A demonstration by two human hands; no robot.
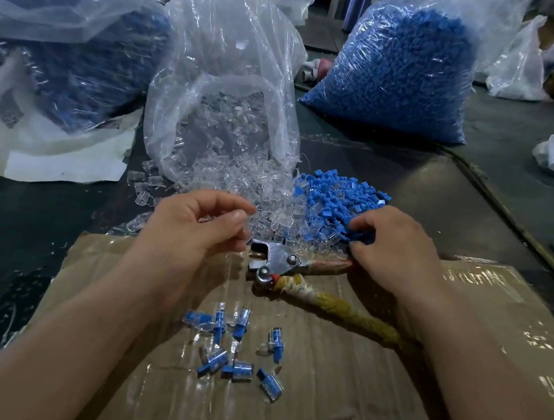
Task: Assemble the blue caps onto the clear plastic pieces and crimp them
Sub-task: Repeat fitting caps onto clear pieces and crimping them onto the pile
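Blue plastic caps (pixel 338 199): loose heap on the dark table, at 1 o'clock from the flat brown cardboard sheet (pixel 371 373). It touches the spill of small clear plastic pieces (pixel 238 178) at 12 o'clock, which runs out of an open transparent plastic bag (pixel 227 85).

Right hand (pixel 397 253): fingers curled down into the near edge of the blue heap. The tips are hidden among the caps, so I cannot tell whether one is gripped.

Left hand (pixel 194 232): fingers curled, thumb and forefinger close together at the near edge of the clear spill. Something transparent may sit between them; not certain.

Metal crimping pliers with tape-wrapped handles (pixel 276 264): lying on the cardboard between the hands, held by neither.

Cluster of finished blue-and-clear assemblies (pixel 240 349): at 6 o'clock on the cardboard, near the person.

Judgement: the step in hand is picking, one part per hand, for another unit. The next move calls for seating a cap squarely on a clear piece, then freeing one hand for the pliers. The parts are small and look slippery, so alignment before the squeeze matters.
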